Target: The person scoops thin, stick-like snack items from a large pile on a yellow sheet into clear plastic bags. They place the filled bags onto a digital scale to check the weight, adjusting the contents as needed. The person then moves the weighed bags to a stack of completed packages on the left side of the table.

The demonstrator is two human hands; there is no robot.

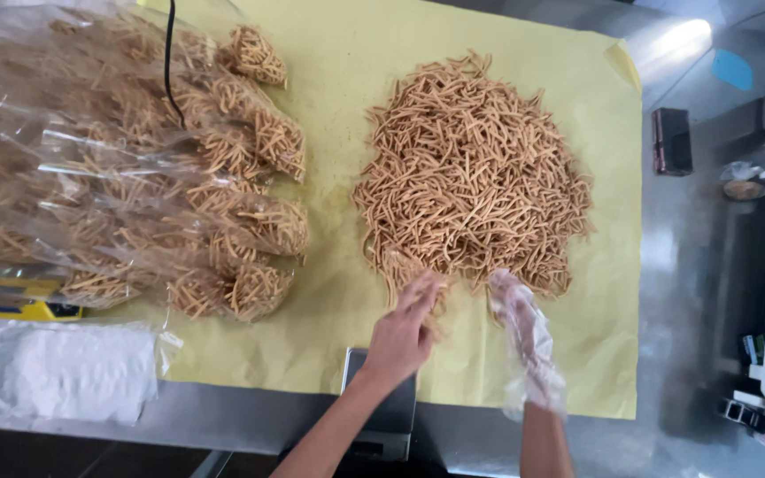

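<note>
A bare left hand (403,332), fingers loosely curled, and a plastic-gloved right hand (524,332), fingers extended, gather fried snack sticks (471,173) piled just beyond their fingertips; scooping a portion seems next.

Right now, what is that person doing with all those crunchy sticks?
A person reaches both hands into the near edge of a big pile of fried snack sticks on yellow paper. The left hand is bare; the right hand wears a loose clear plastic glove. Filled clear bags of the same sticks lie stacked to the left. A small scale sits under the left wrist.
</note>
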